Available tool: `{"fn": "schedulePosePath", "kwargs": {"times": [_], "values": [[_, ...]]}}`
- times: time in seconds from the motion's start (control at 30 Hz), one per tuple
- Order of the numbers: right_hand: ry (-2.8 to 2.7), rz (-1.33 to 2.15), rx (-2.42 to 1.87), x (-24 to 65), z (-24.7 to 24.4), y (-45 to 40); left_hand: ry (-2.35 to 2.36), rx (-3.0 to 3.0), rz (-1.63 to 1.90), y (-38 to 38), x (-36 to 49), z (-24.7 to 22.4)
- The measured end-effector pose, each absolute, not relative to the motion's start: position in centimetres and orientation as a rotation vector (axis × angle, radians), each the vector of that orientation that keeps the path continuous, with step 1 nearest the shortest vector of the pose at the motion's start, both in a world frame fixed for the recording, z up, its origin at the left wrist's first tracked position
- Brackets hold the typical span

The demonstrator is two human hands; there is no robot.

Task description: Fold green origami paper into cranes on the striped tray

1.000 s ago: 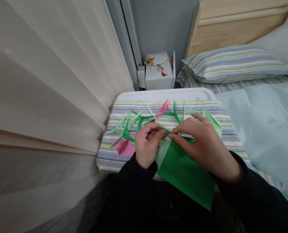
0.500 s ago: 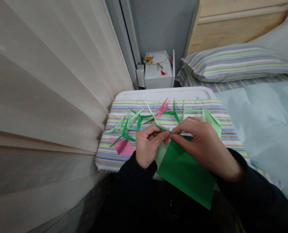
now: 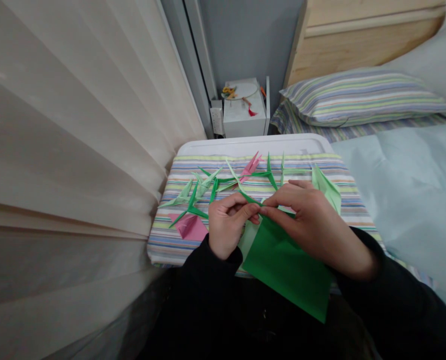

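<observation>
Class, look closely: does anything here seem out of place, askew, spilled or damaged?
The dark green sheet lies askew to the striped cloth, one corner jutting past its near edge, so it looks poorly supported. No spill or damage stands out.

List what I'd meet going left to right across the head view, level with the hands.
Pale curtain → pink folded paper → left hand → small green folded paper pinched between the hands → right hand → light blue bedding.
</observation>
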State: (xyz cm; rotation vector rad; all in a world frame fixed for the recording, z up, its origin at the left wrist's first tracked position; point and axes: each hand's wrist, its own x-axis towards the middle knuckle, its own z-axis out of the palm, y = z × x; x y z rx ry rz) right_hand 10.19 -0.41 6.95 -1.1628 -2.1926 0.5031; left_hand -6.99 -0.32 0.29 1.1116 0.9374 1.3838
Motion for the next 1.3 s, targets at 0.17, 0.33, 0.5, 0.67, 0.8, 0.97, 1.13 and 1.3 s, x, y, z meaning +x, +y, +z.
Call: {"fn": "schedulePosePath", "kwargs": {"times": [0.17,0.33,0.5,0.67,0.8,0.97,1.13,1.3], "values": [[-2.208,0.493,-1.174,10.23,6.77,-0.31,0.968,1.117,1.372,-0.39,-6.92,0.50],[-2.248,0.474,-1.197,10.19,6.55,-0.30,0.969,1.078,1.403,-0.42,-6.70,0.68],[-2.221,0.483,-1.182,10.26,6.49,-0.28,0.958,1.026,1.448,-0.39,-6.62,0.63],[-2.211,0.529,-1.204,10.28,6.70,-0.26,0.906,1.054,1.434,-0.46,-6.74,0.76],[-2.222,0.553,-1.200,10.25,6.71,-0.24,0.912,1.065,1.425,-0.49,-6.80,0.89],[-2.234,0.564,-1.184,10.26,6.59,-0.18,0.891,1.076,1.469,-0.48,-6.72,0.75],[-2.251,0.557,-1.194,10.26,6.57,-0.20,0.965,1.107,1.481,-0.49,-6.56,0.58],[-2.251,0.585,-1.172,10.08,6.62,-0.23,0.997,1.097,1.518,-0.53,-6.58,0.48]]}}
